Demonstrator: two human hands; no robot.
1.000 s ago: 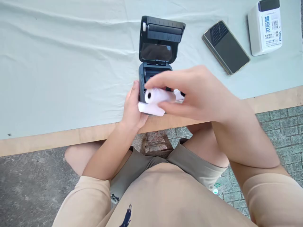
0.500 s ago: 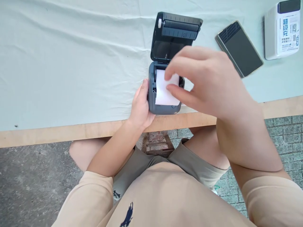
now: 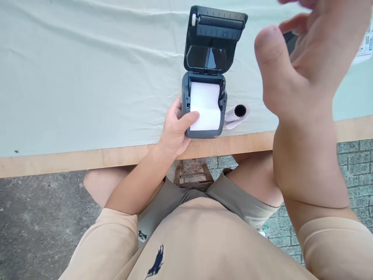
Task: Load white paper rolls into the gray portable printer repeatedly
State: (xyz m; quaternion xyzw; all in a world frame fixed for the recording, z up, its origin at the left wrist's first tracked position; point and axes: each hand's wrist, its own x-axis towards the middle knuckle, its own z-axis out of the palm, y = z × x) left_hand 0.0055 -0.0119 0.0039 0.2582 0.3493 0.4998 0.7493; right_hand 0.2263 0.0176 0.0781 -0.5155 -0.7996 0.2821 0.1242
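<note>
Here, the dark grey printer [image 3: 207, 77] stands open (white paper [image 3: 205, 99] inside).

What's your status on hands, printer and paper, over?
Left hand holds dark printer, lid open. Right hand raised clear of it, fingers partly out of frame. White paper inside, left thumb over its edge, partly in the way. White roll beside printer.

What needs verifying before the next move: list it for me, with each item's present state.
1. Portable printer steadied: ok, left hand grips its side.
2. Lid open: ok.
3. White paper seated properly inside: cannot tell, its inner end is hidden.
4. White paper uncovered: not ok, left thumb lies on it.
5. Right hand clear of the printer: ok.
6. Paper roll beside the printer not touching it: cannot tell.
</note>
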